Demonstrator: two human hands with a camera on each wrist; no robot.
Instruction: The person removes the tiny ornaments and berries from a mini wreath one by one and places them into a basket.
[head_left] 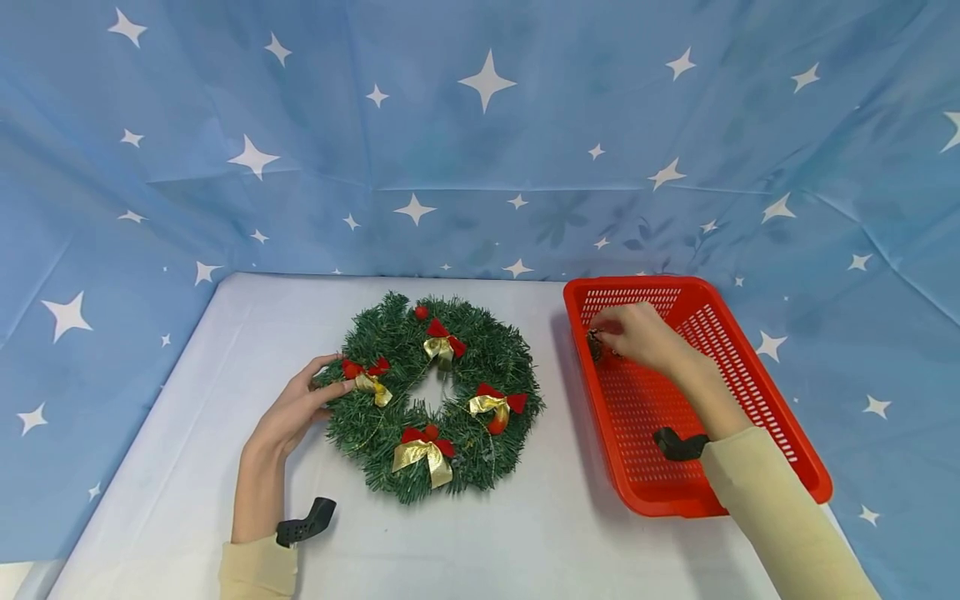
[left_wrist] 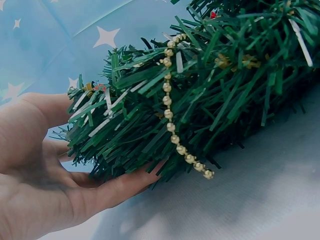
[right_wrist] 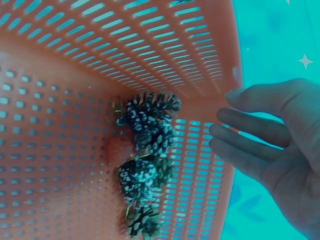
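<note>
A green artificial Christmas wreath [head_left: 491, 354] lies on the table, dressed with several red-and-gold bows [head_left: 422, 457] and small red balls. My left hand [head_left: 296, 408] grips its left rim, thumb over the bow there. A gold bead string [left_wrist: 170, 125] hangs from the greenery in the left wrist view. Inside the red plastic basket [head_left: 757, 392], my right hand [head_left: 637, 333] reaches down by the left wall near a pinecone [head_left: 595, 345]. The right wrist view shows that hand's fingers [right_wrist: 245, 147] apart, holding nothing, beside several white-tipped pinecones [right_wrist: 137, 177] in the basket.
White cloth covers the table [head_left: 480, 554]. A blue curtain with white stars [head_left: 420, 125] hangs behind it and at the sides. The basket's raised rim [head_left: 600, 425] stands to the right of the wreath. Each wrist wears a black camera mount [head_left: 306, 522].
</note>
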